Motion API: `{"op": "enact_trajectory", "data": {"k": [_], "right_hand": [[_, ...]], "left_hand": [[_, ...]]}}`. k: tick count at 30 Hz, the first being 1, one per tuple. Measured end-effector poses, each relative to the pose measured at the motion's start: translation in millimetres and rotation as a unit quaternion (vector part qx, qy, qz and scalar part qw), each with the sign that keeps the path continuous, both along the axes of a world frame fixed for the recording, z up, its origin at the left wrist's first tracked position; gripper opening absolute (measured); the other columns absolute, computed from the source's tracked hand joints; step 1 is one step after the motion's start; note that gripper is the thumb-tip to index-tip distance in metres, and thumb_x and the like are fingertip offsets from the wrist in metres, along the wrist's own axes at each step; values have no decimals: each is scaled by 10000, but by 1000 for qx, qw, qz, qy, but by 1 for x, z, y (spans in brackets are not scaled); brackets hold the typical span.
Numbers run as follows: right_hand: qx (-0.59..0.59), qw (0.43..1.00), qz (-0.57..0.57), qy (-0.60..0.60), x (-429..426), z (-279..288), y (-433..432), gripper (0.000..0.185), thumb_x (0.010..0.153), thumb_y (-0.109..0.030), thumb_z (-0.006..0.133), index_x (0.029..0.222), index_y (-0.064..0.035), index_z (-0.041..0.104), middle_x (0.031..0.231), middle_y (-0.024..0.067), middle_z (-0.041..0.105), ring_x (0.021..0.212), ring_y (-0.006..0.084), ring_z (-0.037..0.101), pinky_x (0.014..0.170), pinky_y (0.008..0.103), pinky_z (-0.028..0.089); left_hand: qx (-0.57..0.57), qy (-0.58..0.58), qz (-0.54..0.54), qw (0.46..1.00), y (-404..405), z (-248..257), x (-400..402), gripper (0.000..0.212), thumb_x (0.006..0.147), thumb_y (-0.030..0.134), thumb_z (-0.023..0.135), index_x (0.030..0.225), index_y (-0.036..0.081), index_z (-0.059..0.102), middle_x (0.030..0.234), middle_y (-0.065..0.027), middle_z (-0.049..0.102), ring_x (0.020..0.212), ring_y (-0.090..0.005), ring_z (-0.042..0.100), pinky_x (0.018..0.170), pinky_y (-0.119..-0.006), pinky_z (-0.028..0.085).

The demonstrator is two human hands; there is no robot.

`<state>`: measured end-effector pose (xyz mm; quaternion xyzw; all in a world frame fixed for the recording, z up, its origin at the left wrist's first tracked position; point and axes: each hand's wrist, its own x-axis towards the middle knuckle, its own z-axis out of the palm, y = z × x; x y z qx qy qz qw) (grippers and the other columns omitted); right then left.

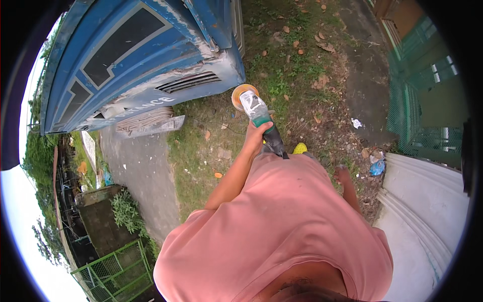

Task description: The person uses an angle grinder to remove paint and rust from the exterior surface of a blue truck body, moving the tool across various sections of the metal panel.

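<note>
An angle grinder [266, 122] with a green and black body, a whitened head and an orange disc is held in my left hand [257, 133], whose fingers wrap its body. The disc [241, 96] is near the lower corner of a blue-painted metal vehicle body [143, 75]; whether they touch, I cannot tell. Bare, whitish patches run along the blue panel by a slotted vent [188, 82]. My right hand [341, 174] hangs low beside my body, partly behind the shirt, and no object shows in it.
Grass with dry leaves [298, 75] lies underfoot, beside a concrete strip [143, 166]. A bundle of ridged material with a metal sheet [173, 125] lies under the vehicle body. White panels [419, 211], green netting [411, 102] and blue plastic litter [377, 167] are at the right.
</note>
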<state>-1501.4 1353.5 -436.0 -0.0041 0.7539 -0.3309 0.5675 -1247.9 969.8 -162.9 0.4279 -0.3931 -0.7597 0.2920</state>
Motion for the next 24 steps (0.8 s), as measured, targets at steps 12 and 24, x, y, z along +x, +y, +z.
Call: {"op": "enact_trajectory", "data": {"k": [12, 24], "right_hand": [[89, 996, 0, 29, -5, 11, -10, 373, 900, -224, 723, 1200, -49, 585, 834, 92, 617, 692, 211, 626, 595, 401, 494], [-423, 890, 169, 4, 34, 266, -308, 962, 815, -188, 833, 1578, -22, 272, 1420, 202, 550, 1274, 264, 574, 1045, 397, 491]], "left_hand": [[-40, -50, -10, 998, -10, -6, -19, 533, 831, 126, 805, 1283, 35, 540, 1139, -30, 641, 1031, -127, 613, 944, -325, 478], [-6, -29, -80, 996, -16, 13, -78, 466, 885, 162, 778, 1265, 28, 544, 1121, -64, 666, 1018, -177, 671, 912, -371, 552]]}}
